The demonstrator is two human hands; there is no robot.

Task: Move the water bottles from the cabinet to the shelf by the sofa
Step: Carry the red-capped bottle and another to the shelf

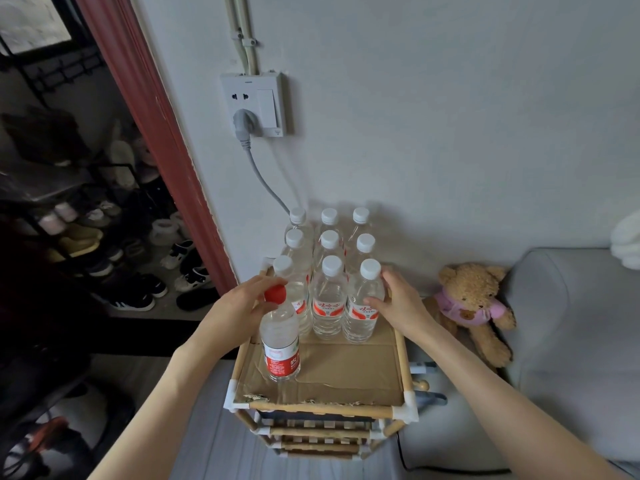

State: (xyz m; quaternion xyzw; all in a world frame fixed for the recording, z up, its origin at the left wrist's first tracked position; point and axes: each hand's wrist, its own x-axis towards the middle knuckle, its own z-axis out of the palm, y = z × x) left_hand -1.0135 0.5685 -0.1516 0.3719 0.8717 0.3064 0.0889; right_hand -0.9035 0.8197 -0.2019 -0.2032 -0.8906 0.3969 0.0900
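Several white-capped water bottles (328,271) stand in three rows at the back of the wooden shelf (322,408), whose top is lined with cardboard. A red-capped bottle (280,344) stands upright at the shelf's front left. My left hand (239,303) holds it at the neck, just under the red cap. My right hand (398,303) curls round the front right white-capped bottle (363,306), thumb on its label and fingers behind it.
A teddy bear (474,306) sits on the grey sofa (571,341) right of the shelf. A grey plug and cable (256,164) hang from the wall socket above the bottles. A shoe rack (104,237) fills the doorway at left.
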